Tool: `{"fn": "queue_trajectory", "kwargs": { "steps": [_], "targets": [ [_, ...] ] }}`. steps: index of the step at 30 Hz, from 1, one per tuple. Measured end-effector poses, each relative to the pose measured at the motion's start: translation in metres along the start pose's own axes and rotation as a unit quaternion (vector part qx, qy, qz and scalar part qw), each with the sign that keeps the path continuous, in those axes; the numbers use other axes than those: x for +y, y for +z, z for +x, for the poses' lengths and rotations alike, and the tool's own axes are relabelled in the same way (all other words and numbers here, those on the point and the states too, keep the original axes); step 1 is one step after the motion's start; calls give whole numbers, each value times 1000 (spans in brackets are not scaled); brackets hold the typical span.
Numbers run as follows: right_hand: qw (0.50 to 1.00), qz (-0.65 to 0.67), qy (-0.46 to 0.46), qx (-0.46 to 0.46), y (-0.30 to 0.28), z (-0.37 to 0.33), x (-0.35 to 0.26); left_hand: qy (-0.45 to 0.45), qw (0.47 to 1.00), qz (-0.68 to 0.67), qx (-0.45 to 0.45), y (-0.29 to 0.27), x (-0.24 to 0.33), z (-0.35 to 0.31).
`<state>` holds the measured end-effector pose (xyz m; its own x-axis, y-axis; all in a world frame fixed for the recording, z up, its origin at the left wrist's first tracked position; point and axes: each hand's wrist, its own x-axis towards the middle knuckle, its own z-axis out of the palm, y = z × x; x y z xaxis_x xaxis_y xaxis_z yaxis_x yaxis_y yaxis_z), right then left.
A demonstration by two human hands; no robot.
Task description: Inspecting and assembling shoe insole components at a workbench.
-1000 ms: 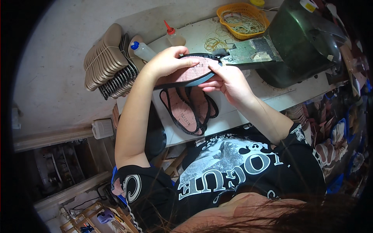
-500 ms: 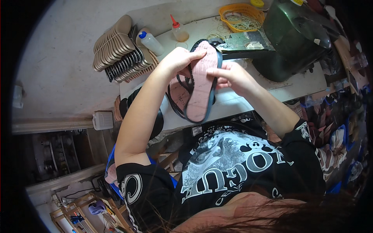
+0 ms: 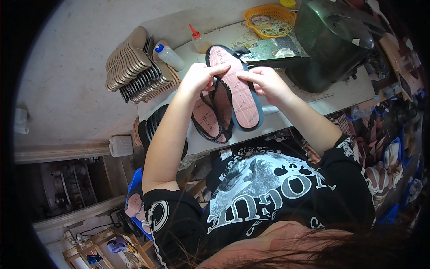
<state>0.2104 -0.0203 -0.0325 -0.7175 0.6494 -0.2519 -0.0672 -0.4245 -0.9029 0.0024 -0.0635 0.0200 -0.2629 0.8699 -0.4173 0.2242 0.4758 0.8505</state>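
Above the table, my two hands hold a long insole (image 3: 244,101) with a pink, line-marked face and a dark edge. My left hand (image 3: 200,80) pinches its left side near the far end, thumb lying on the pink face. From the right, my right hand (image 3: 267,85) grips the opposite edge, its thumb also on the face; the fingers beneath are partly hidden. Below and left of this insole are more pink insole pieces (image 3: 206,119) with black stitched rims, partly overlapped by it.
Beyond my hands is a dark green machine (image 3: 329,49) with a flat arm (image 3: 275,49). An orange basket (image 3: 251,19) of cord, a red-tipped bottle (image 3: 200,41) and a blue-capped bottle (image 3: 170,57) stand at the back. Bundled tan soles (image 3: 130,56) lean at left; black pieces (image 3: 156,123) lie nearer.
The held insole has turned, its near end swinging right and uncovering more of the pieces below. My right thumb has shifted toward the middle of its face. The whole view has tilted slightly.
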Motion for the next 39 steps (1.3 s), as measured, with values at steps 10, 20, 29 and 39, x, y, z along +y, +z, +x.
{"fn": "queue_trajectory", "kwargs": {
  "steps": [10, 20, 29, 39],
  "targets": [
    [989, 125, 56, -57, 22, -57, 32, 16, 996, -54, 62, -3, -2, 15],
    [971, 233, -22, 53, 52, -20, 14, -31, 995, 99, 16, -41, 11, 66],
    [968, 237, -26, 77, 57, 16, 2, 386, 807, 432, -113, -43, 46, 96],
    [970, 226, 38, 80, 58, 25, -15, 156, 856, 375, -321, -43, 71, 99]
  ]
}}
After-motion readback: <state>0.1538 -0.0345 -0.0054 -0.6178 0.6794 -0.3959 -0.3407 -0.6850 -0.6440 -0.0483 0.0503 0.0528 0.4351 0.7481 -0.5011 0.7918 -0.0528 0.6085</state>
